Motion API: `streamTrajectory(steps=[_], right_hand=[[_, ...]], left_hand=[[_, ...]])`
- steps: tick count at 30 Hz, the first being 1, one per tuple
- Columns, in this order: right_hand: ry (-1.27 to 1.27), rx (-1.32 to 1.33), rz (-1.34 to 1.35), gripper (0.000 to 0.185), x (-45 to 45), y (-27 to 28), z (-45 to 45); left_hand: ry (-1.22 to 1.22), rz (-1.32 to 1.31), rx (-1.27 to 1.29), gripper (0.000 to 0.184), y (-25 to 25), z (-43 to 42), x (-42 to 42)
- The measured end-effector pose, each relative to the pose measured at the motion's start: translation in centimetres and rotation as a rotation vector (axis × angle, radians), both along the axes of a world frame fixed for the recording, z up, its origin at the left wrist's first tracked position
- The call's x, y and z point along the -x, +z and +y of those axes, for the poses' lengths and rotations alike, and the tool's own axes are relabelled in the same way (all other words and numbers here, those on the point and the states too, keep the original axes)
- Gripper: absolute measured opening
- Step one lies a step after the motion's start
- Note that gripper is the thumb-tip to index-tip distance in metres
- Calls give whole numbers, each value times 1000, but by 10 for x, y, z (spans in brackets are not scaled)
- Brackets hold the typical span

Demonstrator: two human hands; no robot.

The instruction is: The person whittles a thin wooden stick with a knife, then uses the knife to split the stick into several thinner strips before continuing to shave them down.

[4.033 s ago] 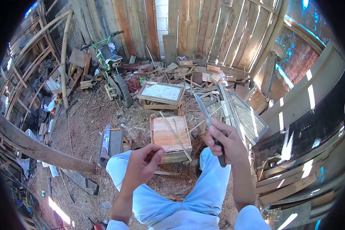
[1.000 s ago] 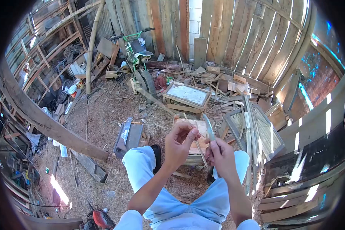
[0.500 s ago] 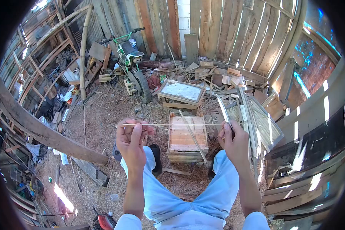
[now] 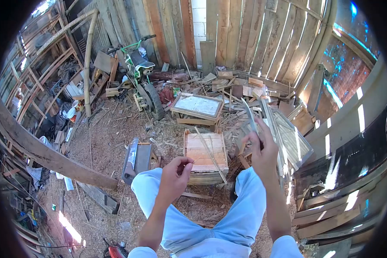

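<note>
My right hand [image 4: 262, 148] is closed around a knife [image 4: 249, 112], its narrow curved blade pointing up and away. My left hand [image 4: 176, 174] is in a pinch above my left knee, near the close edge of a slatted wooden box [image 4: 205, 150]. Whatever sits between its fingertips is too small to make out. A thin wooden strip [image 4: 209, 150] lies slantwise across the box top. Left of the box stands a dark, flat-topped object [image 4: 144, 155] with a shiny metal strip [image 4: 133, 155] along its side.
A wood-framed white panel [image 4: 198, 104] lies beyond the box, before a heap of wood scraps [image 4: 228, 86]. A green-framed motorbike [image 4: 144, 77] stands at the back left. A thick beam [image 4: 51, 150] crosses the left side. Shavings cover the ground [image 4: 99, 142].
My left hand has moved right and down, toward the box. The thin stick stretched between both hands no longer shows. The knife stays in my right hand, a little higher.
</note>
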State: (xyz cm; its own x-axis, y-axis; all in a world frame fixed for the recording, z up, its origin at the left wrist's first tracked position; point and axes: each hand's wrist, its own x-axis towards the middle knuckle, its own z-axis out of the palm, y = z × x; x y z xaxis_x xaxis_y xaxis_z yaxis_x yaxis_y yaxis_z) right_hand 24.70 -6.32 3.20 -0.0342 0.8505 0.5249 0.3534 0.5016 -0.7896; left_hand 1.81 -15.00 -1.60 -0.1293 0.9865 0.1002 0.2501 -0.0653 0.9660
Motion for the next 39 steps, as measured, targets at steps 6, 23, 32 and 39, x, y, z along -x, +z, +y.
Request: streamTrajectory(steps=[6,23,32,39], right_hand=[[593,757,365,38,11,-8,-37],[831,888,399,32,17,20,-50],[829,842,396,28,18,21,-55],[818,862,312,28,12,28,-58]], left_hand=[[111,-255,-94,11,9,4,-25],[61,11,-173,12,43,-20,-49],[-243,-518,108,17,39,-16,-31],[-144,-273,-46,11,41,-19,-32]])
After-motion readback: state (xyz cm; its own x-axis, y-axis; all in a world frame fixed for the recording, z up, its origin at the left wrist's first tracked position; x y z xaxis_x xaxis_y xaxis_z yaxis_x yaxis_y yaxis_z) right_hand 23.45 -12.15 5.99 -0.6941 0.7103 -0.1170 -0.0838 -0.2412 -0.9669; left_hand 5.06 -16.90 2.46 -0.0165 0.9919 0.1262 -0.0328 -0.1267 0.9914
